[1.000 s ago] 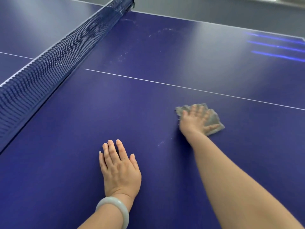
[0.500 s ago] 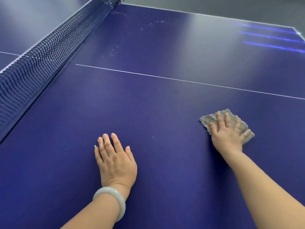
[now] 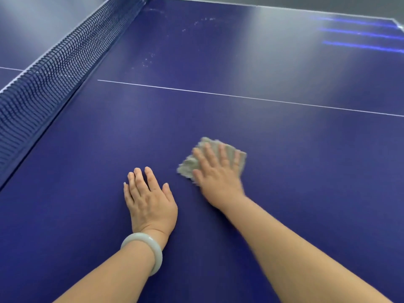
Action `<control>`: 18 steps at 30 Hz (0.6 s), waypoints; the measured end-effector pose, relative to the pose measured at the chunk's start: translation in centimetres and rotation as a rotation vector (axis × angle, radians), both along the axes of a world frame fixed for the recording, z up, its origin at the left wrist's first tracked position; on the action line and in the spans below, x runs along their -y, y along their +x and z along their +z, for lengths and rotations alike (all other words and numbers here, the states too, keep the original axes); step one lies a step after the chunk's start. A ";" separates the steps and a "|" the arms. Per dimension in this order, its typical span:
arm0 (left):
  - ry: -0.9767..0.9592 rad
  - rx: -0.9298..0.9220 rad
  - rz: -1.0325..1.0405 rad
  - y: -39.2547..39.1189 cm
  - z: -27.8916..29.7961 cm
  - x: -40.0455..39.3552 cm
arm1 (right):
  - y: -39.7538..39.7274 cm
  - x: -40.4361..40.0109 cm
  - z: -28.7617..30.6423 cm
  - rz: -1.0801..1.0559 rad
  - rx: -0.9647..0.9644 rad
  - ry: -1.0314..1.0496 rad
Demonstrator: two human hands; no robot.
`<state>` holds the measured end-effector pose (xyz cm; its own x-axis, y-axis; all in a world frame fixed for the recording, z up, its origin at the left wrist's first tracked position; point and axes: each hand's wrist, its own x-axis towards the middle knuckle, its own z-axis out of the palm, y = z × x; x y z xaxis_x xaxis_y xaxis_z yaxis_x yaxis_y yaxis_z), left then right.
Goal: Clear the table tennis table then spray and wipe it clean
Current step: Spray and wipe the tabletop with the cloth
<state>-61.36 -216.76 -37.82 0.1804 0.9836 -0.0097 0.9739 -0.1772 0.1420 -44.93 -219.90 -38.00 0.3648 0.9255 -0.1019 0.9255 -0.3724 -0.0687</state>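
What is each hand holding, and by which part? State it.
Nothing is gripped. The right hand presses flat on top of the grey cloth, fingers straight. The left hand rests flat on the table.

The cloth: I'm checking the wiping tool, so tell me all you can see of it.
The cloth is a small grey-beige rag, soft and crumpled, with blurred edges. It lies flat on the blue table, on the near side of the white line. The right hand presses on it with spread fingers, covering its middle. Nothing else touches it.
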 end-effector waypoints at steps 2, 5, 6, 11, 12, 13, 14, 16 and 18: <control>-0.002 -0.009 -0.002 0.0 0.0 0.1 | 4.8 4.4 0.1 -0.230 -0.018 -0.007; -0.009 -0.016 -0.004 0.1 0.0 0.0 | 9.7 11.0 1.0 -0.629 -0.087 -0.042; -0.014 -0.013 0.000 0.1 0.0 0.0 | 9.8 12.1 1.4 -0.701 -0.096 -0.047; -0.034 0.008 -0.006 -0.1 0.4 0.1 | 1.6 10.5 0.7 -0.485 -0.031 -0.019; -0.040 0.019 -0.008 -0.1 0.5 0.0 | -0.3 9.7 0.3 -0.373 -0.014 -0.012; -0.045 0.029 -0.011 -0.2 0.5 0.0 | -1.6 9.1 0.1 -0.265 -0.005 -0.013; -0.043 0.045 -0.013 -0.2 0.5 0.1 | -2.3 8.8 0.0 -0.175 -0.001 -0.023; -0.033 0.095 -0.018 -0.4 0.4 0.0 | -1.3 8.5 0.1 -0.075 -0.035 -0.036; -0.036 0.163 -0.021 -0.6 0.5 0.0 | 1.6 8.2 0.5 -0.146 -0.113 -0.012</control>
